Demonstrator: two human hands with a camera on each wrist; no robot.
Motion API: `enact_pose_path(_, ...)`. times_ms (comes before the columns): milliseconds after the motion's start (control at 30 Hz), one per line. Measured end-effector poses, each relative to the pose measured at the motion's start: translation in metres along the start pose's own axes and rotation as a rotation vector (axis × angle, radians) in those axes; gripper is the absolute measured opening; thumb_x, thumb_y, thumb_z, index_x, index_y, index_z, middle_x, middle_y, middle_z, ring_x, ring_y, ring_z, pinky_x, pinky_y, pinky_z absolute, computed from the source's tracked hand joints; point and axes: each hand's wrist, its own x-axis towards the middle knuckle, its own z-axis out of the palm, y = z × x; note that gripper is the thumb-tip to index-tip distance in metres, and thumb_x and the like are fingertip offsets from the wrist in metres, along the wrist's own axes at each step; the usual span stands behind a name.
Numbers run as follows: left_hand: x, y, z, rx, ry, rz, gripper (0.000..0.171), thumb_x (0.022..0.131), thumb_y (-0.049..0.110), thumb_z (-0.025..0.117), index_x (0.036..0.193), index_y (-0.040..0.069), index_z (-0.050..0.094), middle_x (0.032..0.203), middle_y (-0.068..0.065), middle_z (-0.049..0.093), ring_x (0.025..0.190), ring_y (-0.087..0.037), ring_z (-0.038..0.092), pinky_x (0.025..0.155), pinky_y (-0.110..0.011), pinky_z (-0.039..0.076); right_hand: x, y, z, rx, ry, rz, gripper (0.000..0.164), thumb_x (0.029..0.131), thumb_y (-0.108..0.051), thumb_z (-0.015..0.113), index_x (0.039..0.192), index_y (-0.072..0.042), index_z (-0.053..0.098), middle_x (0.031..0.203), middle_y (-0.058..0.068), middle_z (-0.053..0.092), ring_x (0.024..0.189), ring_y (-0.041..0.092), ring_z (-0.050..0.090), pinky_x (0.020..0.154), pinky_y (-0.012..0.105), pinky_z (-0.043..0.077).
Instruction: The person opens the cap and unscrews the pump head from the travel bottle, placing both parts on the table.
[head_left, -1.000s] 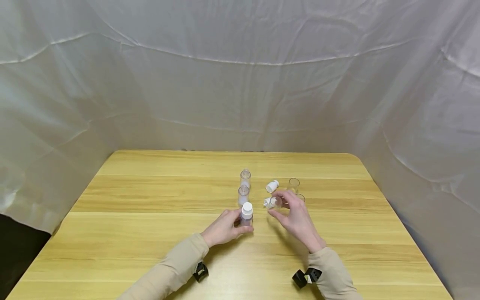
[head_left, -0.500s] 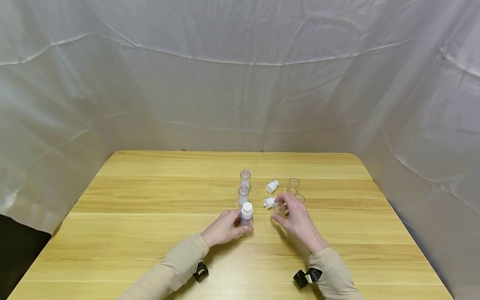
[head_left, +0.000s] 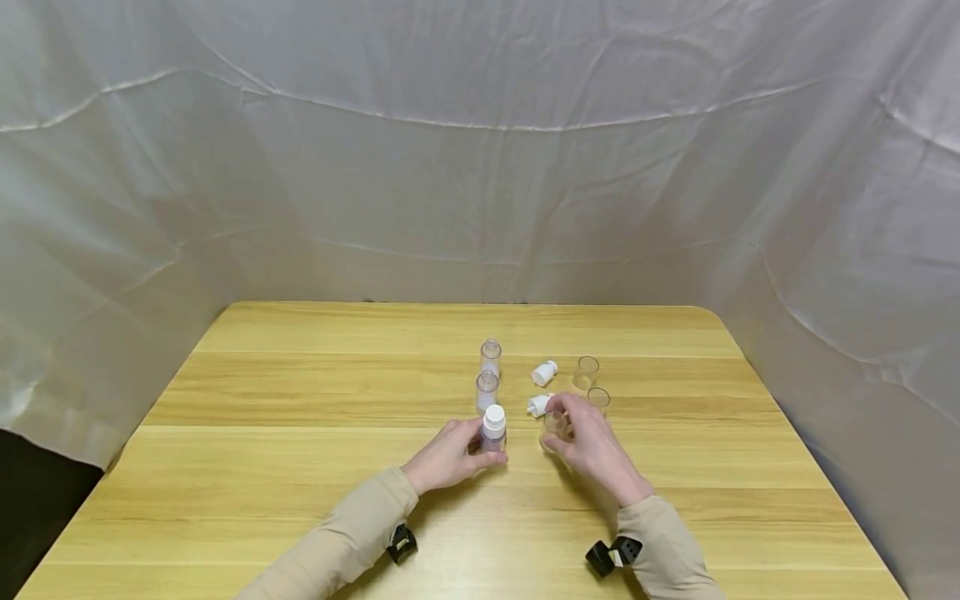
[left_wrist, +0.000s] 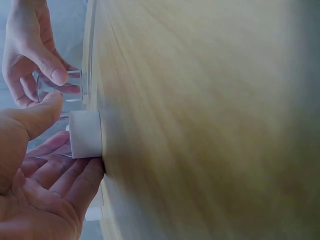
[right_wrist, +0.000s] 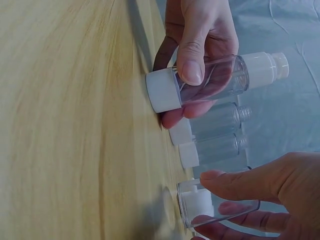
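Note:
My left hand [head_left: 450,458] grips a clear bottle [head_left: 492,427] that stands upright, with a white pump top and a white base; thumb and fingers lie on either side of its body. To its right, my right hand [head_left: 596,442] holds a clear, empty cap [head_left: 554,423] between thumb and fingers, low over the table. In the right wrist view the cap [right_wrist: 225,204] looks close to the wood; whether it touches I cannot tell. Just beyond it lies a white pump head [head_left: 537,406], partly covered by the right fingers.
Behind the held bottle stand two similar clear bottles without pumps, a nearer one [head_left: 487,392] and a farther one [head_left: 491,358]. Another white pump head [head_left: 544,373] lies right of them. Two more clear caps, one farther [head_left: 587,375] and one nearer [head_left: 599,398], stand beyond my right hand.
The right hand has brought the clear cap from in front of the nearer pump head down toward me and turned it more upright. The left hand and its bottle have stayed still.

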Motion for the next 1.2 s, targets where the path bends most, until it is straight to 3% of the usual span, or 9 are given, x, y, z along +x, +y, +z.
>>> enact_pose_path(800,-0.0007,-0.001,0.0004,0.007,0.004,0.005,0.029,0.093,0.023,0.072,0.115,0.006,0.065,0.117,-0.016,0.074,0.112,-0.029,0.071,0.102,-0.043,0.057,0.0001,-0.0038,0.0025,-0.005,-0.022,0.003,0.036,0.078,0.0,0.082,0.108,-0.008,0.063,0.099,0.006,0.068,0.087,0.018,0.063,0.075,0.032,0.057)
enact_pose_path(1200,-0.0016,-0.0005,0.0013,0.006,0.003,0.005,0.03,0.093,0.023,0.072,0.116,0.005,0.065,0.118,-0.016,0.073,0.112,-0.029,0.071,0.102,-0.043,0.057,-0.0021,-0.0043,0.0036,0.003,-0.083,-0.029,0.038,0.08,-0.004,0.081,0.113,-0.009,0.063,0.102,0.004,0.068,0.091,0.018,0.063,0.08,0.035,0.058)
